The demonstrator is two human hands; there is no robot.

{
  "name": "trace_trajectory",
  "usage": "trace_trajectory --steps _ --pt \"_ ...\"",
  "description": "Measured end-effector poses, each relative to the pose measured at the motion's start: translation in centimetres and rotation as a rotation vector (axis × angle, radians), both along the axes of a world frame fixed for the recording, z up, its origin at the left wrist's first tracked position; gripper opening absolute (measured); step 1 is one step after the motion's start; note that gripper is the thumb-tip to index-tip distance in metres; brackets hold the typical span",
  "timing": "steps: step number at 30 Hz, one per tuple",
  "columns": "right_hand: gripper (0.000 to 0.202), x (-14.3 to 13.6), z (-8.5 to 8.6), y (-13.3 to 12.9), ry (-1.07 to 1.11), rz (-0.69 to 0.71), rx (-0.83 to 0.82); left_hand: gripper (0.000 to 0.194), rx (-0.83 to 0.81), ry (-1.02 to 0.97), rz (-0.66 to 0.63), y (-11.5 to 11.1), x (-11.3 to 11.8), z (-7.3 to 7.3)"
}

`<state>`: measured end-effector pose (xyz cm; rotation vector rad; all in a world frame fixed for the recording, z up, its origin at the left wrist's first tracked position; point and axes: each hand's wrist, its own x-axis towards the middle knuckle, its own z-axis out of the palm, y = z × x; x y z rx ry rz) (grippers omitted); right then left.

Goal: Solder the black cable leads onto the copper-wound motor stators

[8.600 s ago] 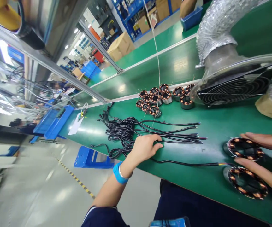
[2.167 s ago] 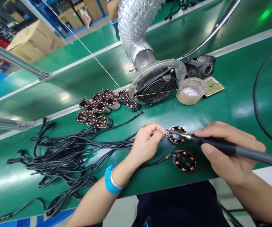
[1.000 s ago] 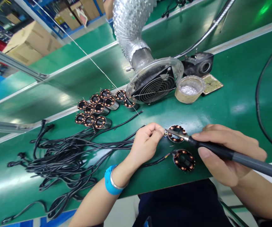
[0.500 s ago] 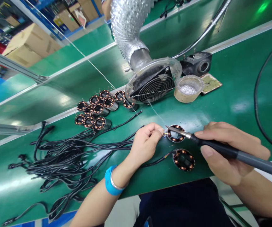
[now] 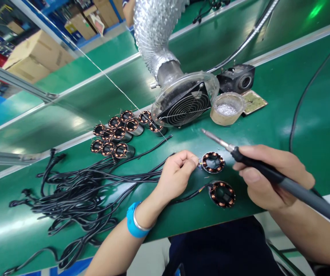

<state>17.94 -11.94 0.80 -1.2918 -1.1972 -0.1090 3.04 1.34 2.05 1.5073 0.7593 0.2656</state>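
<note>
My right hand (image 5: pixel 274 176) is closed round the dark handle of a soldering iron (image 5: pixel 218 138). The iron's tip points up and left, raised clear of the nearer parts. My left hand (image 5: pixel 179 170) is pinched shut on thin solder wire (image 5: pixel 153 124), a pale strand running down from the upper left. Just right of its fingertips lies a motor stator (image 5: pixel 212 162), a ring with copper windings; coloured leads show between them, and I cannot tell whether the fingers also grip these. A second stator (image 5: pixel 222 194) sits below, joined to a black cable (image 5: pixel 188 197).
Several wound stators (image 5: pixel 121 150) stand at the back. Black power cables (image 5: pixel 75 199) lie tangled on the left. A fan on a duct (image 5: pixel 186 107) hangs ahead, beside a round tub (image 5: pixel 225 119), a sponge tray (image 5: pixel 254 102) and an iron holder (image 5: pixel 241 78).
The soldering iron's tip has lifted up and away from the upper stator and the left fingertips. My right hand has shifted slightly left. My left hand has stayed in place.
</note>
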Motion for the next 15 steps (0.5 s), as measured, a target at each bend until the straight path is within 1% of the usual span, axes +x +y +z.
trace_trajectory --steps 3,6,8,10,12,15 --pt "0.048 0.0 0.0 0.8 -0.031 0.033 -0.114 0.027 -0.039 -0.022 -0.068 0.2 -0.1 0.2" --pt "0.036 -0.1 0.8 2.0 -0.148 0.165 -0.219 0.03 -0.064 -0.07 -0.151 0.5 -0.4 0.0" --pt "0.032 -0.2 1.3 2.6 -0.179 0.23 -0.226 0.031 -0.065 -0.093 -0.188 0.7 -0.6 -0.2" --pt "0.031 -0.3 1.4 3.0 -0.204 0.244 -0.211 0.03 -0.069 -0.101 -0.224 0.9 -0.9 -0.3" --pt "0.03 -0.4 1.2 2.9 -0.221 0.237 -0.205 0.027 -0.032 -0.089 -0.265 1.0 -1.1 -0.1" --pt "0.03 -0.3 0.7 2.4 -0.214 0.217 -0.227 0.022 0.111 -0.037 -0.287 1.2 -1.3 0.5"
